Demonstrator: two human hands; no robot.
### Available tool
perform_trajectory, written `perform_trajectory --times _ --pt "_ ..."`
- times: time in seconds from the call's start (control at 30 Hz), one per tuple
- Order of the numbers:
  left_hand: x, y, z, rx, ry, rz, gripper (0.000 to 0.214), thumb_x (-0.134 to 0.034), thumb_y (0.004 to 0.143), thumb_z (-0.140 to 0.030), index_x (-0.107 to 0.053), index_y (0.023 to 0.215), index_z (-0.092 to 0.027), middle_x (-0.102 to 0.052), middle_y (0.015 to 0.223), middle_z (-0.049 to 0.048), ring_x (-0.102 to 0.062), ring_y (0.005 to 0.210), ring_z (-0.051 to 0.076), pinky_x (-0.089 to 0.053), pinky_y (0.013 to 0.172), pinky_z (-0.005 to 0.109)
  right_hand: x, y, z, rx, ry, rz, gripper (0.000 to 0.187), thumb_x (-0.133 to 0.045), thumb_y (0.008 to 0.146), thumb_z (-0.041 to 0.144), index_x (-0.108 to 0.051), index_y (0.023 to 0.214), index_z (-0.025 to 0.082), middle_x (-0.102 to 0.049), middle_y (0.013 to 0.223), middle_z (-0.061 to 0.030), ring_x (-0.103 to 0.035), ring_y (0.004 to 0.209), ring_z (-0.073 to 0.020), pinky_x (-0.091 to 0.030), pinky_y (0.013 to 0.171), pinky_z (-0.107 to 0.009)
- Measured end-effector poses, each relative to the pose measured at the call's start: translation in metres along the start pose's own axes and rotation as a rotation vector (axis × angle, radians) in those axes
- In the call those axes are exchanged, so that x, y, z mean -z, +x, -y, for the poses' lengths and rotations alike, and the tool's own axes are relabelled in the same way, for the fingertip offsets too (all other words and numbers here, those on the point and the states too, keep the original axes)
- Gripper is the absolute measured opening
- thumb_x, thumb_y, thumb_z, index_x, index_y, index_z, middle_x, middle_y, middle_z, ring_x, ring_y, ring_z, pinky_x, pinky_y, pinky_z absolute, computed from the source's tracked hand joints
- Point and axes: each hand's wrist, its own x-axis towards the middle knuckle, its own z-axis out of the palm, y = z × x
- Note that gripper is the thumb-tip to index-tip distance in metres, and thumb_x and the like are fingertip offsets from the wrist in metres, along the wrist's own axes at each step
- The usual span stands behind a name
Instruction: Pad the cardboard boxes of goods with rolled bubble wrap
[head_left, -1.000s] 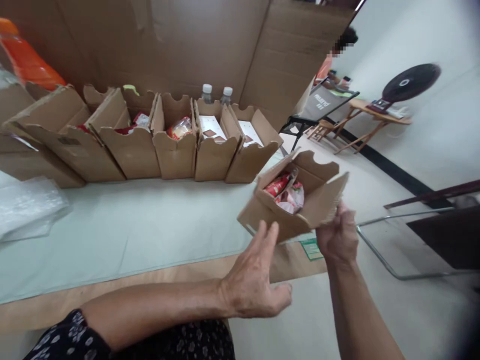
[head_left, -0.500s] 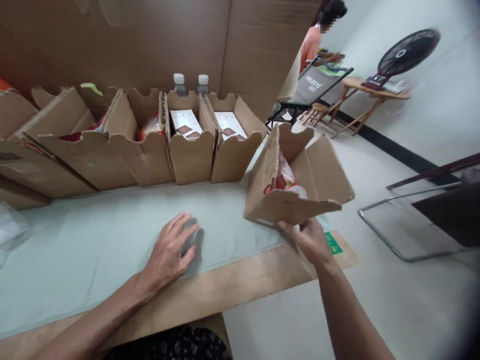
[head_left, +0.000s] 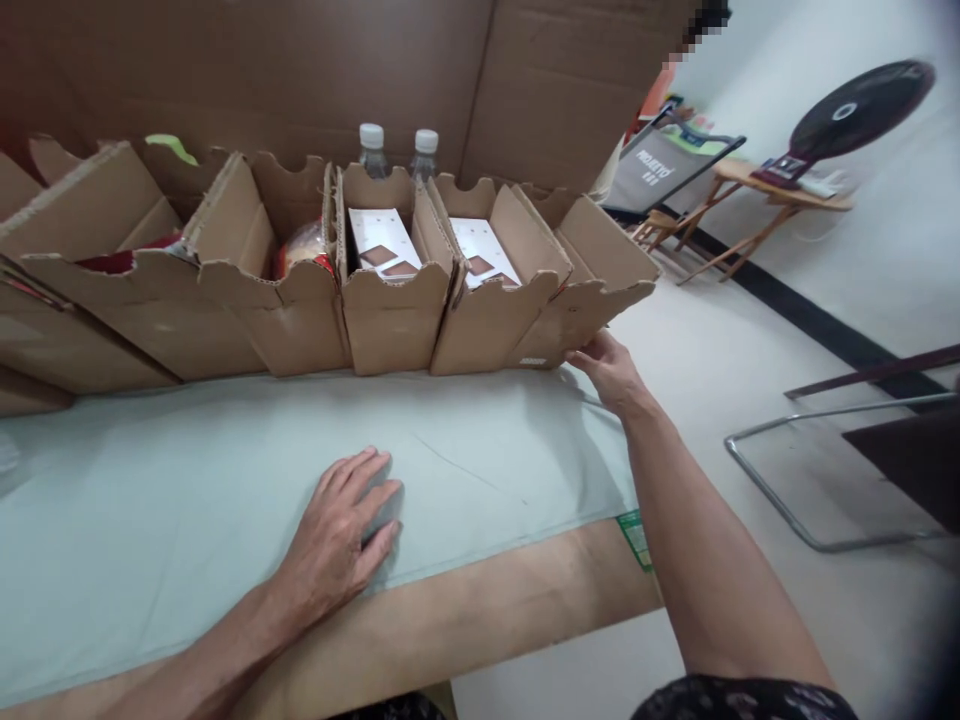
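At the right end of the row, a cardboard box (head_left: 577, 315) stands against the neighbouring box (head_left: 480, 335). My right hand (head_left: 611, 370) grips its lower front right corner, thumb on the front, the other fingers partly hidden. What lies inside that box does not show. The neighbour and the box to its left (head_left: 394, 335) each hold a white carton (head_left: 382, 240) with brown diamond shapes. My left hand (head_left: 345, 525) rests open and flat, fingers apart, on the pale green cloth (head_left: 225, 480), holding nothing.
More cardboard boxes (head_left: 142, 325) continue the row leftward, with red packets inside. Two white-capped bottles (head_left: 372, 150) stand behind the row, before a tall cardboard panel (head_left: 262, 80). Beyond the table's right end are a folding chair (head_left: 660, 170), a fan (head_left: 862, 110) and a partly visible person.
My right hand has moved the box left and away from me, up against the row's end. My left hand stays on the cloth. The view has shifted a little.
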Motion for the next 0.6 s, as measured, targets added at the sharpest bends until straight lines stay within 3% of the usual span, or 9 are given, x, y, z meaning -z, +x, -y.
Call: perform_trajectory --times 0.13,0.2,0.3,0.37,0.43,0.5,0.6 --pt "0.001 0.002 -0.003 0.027 -0.029 0.003 0.033 -0.060 0.092 -0.020 -0.068 0.124 -0.021 -0.065 0.146 0.0162 -0.057 0.139 0.038 -0.054 0.108 0.062 -0.008 -0.027 0.028 0.119 -0.188 -0.371 0.027 -0.077 0.074 0.039 -0.070 0.095 0.022 -0.075 0.087 -0.0037 -0.072 0.088 -0.0243 -0.059 0.090 -0.050" --pt "0.001 0.003 -0.003 0.023 -0.032 0.011 0.033 -0.059 0.092 -0.019 -0.068 0.123 -0.020 -0.065 0.145 0.0168 -0.057 0.139 0.038 -0.053 0.108 0.062 -0.025 -0.043 0.057 0.258 -0.279 -0.439 0.025 -0.071 0.083 0.037 -0.070 0.104 0.023 -0.073 0.081 -0.0016 -0.072 0.080 -0.0225 -0.060 0.084 -0.047" --pt "0.001 0.004 -0.003 0.038 -0.038 0.011 0.033 -0.060 0.091 -0.019 -0.068 0.123 -0.020 -0.065 0.145 0.0174 -0.056 0.139 0.039 -0.052 0.110 0.063 -0.065 -0.049 0.103 0.380 -0.418 -0.166 0.051 -0.070 0.087 0.033 -0.062 0.138 0.028 -0.075 0.084 0.0007 -0.066 0.067 -0.0185 -0.058 0.073 -0.039" --pt "0.001 0.004 -0.002 0.048 -0.052 0.013 0.033 -0.061 0.090 -0.020 -0.069 0.122 -0.019 -0.065 0.144 0.0182 -0.056 0.139 0.039 -0.052 0.110 0.064 -0.091 -0.040 0.124 0.401 -0.533 0.000 0.059 -0.072 0.083 0.029 -0.061 0.141 0.029 -0.073 0.076 0.0035 -0.060 0.059 -0.0172 -0.055 0.067 -0.036" --pt "0.001 0.004 -0.002 0.045 -0.069 0.026 0.033 -0.061 0.090 -0.020 -0.069 0.122 -0.019 -0.064 0.144 0.0187 -0.056 0.139 0.040 -0.051 0.110 0.064 -0.107 -0.028 0.135 0.388 -0.638 0.039 0.042 -0.071 0.081 0.025 -0.070 0.123 0.027 -0.071 0.071 0.0035 -0.059 0.060 -0.0177 -0.052 0.067 -0.035" --pt "0.002 0.004 -0.001 0.047 -0.089 0.041 0.033 -0.060 0.091 -0.020 -0.069 0.123 -0.019 -0.064 0.145 0.0182 -0.055 0.140 0.039 -0.051 0.111 0.064 -0.112 -0.028 0.141 0.366 -0.709 -0.013 0.018 -0.066 0.083 0.023 -0.074 0.100 0.025 -0.072 0.072 0.0006 -0.063 0.065 -0.0196 -0.051 0.069 -0.036" --pt "0.001 0.005 0.002 0.079 -0.149 0.024 0.038 -0.059 0.092 -0.022 -0.067 0.129 -0.017 -0.065 0.144 0.0189 -0.056 0.139 0.039 -0.050 0.112 0.065 -0.101 -0.063 0.149 0.369 -0.735 -0.071 0.010 -0.063 0.086 0.022 -0.072 0.089 0.025 -0.075 0.078 -0.0021 -0.068 0.070 -0.0220 -0.052 0.071 -0.038"
